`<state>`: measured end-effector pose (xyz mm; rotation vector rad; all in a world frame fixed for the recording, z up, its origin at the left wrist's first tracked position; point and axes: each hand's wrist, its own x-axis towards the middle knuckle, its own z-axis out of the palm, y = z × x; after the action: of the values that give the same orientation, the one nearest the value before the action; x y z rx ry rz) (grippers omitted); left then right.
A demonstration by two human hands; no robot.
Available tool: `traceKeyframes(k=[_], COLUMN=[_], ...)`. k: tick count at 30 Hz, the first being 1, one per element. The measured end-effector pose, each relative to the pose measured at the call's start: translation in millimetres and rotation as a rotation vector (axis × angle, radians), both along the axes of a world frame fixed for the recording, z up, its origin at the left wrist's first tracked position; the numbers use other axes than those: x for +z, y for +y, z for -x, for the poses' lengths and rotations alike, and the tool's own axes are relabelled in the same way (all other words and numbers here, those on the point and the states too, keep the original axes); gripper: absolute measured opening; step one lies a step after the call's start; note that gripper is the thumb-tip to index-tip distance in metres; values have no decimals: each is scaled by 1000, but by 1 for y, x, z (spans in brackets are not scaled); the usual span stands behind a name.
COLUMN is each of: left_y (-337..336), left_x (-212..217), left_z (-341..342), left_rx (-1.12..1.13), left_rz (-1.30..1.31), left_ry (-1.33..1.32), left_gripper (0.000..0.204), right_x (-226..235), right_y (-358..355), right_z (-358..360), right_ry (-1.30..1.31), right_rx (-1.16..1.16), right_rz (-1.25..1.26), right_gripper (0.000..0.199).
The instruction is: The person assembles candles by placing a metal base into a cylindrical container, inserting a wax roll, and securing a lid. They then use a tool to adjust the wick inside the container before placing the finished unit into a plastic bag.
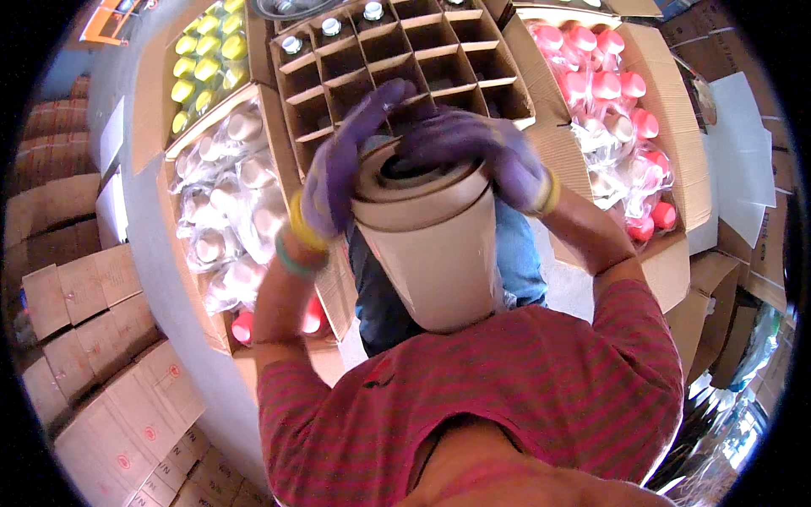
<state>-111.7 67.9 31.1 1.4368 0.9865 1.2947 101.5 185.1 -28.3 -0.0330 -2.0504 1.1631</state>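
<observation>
A beige trash bin (439,266) stands upright in front of my body, between my legs. Its round lid (405,203) has a dark opening in the top. My left hand (342,165), in a purple glove, grips the left side of the rim, with its fingers reaching toward the far side. Also gloved in purple, my right hand (498,156) curves over the right of the lid, with its fingers across part of the opening. Motion blurs the fingertips. Beyond the bin is a cardboard box with dividers (384,63), where several white-capped bottles stand in the far cells.
An open carton (190,253) of plastic-wrapped white and red-capped bottles lies left, with a box of yellow-capped bottles (207,63) beyond. Another carton (676,110) at right holds pink-red bottles. Stacked cartons (122,414) line the lower left. A dark round container (296,7) sits far back.
</observation>
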Motion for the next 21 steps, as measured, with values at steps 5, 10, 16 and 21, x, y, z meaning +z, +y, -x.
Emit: traceKeyframes(k=[5,10,16,21], left_y=[0,3,1,-9], left_x=[23,2,-11,26], left_z=[-21,-2,-5,-13], left_rx=[110,136,121,190], left_rz=[-88,33,50,-150], left_ry=[-5,63,-172,45], left_gripper=[68,87,69,59], right_x=[-17,54,54,23], right_y=[-13,-9,-15,-6], right_z=[-31,-10,-11,-4], right_ry=[-224,-113,-116,-255], right_rx=[-175,64,103,-62], right_rz=[384,146,270,240], right_gripper=[46,45,47,67])
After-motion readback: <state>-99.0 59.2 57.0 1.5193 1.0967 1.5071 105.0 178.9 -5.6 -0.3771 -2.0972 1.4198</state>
